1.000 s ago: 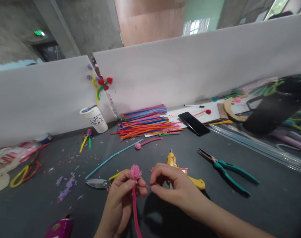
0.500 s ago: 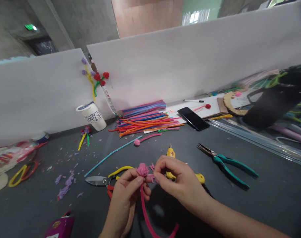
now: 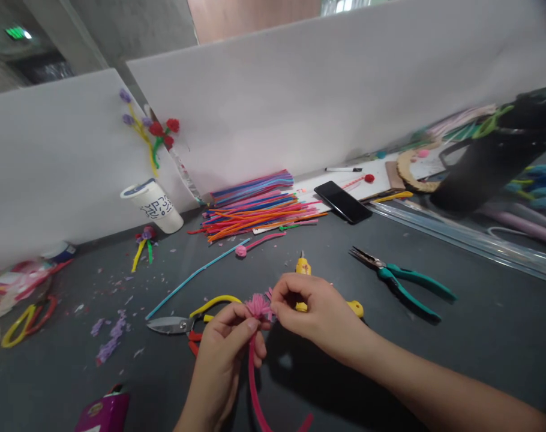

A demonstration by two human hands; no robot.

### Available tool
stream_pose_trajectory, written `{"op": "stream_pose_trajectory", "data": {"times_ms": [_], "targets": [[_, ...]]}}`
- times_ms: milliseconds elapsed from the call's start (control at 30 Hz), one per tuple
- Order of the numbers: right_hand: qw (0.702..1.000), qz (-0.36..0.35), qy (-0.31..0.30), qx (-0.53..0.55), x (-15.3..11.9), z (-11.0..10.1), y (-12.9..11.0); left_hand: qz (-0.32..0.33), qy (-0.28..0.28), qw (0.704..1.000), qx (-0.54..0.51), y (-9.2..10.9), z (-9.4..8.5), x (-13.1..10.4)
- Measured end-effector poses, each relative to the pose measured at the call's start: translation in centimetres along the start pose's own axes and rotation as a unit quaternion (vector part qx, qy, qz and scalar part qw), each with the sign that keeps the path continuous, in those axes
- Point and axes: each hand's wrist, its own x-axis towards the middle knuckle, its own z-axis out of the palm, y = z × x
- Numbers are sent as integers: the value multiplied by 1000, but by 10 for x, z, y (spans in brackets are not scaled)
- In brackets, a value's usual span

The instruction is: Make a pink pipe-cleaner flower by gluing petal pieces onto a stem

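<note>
In my left hand (image 3: 228, 345), thumb and fingers pinch a pink pipe-cleaner flower (image 3: 257, 305) just below its fluffy head. A long, darker pink pipe-cleaner stem (image 3: 253, 384) hangs from it and curves toward the table's front. My right hand (image 3: 315, 309) is closed in a pinch on a pink pipe-cleaner strip (image 3: 269, 294) at the right side of the flower head; the fingertips partly hide it. Behind my right hand lies a yellow glue gun (image 3: 303, 266), mostly covered. Beside my left hand rest snips with red and yellow handles (image 3: 169, 324).
Teal-handled pliers (image 3: 401, 279) lie at the right. Pipe cleaners (image 3: 259, 216) are heaped at the back, near a phone (image 3: 342, 202) and a paper cup (image 3: 158, 207). A black jug (image 3: 489, 162) stands far right. Purple scraps (image 3: 113, 339) and a purple box (image 3: 102, 413) are at left.
The view has shifted, so the table things appear farther left and slightly higher. My right hand has come nearer the flower head, and less of the pink strip shows between the hands.
</note>
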Motion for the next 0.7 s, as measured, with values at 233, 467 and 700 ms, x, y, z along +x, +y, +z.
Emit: {"op": "stream_pose_trajectory", "data": {"times_ms": [233,467,700], "targets": [[1000,18,8,-22,1,1,0,21,-2,998,56,-3,-1,0],[999,24,7,-21,0,4,4,64,33,988,136,-4,-2,-1],[1000,13,6,-14,1,5,2,94,38,979,180,-2,-1,-2]]}}
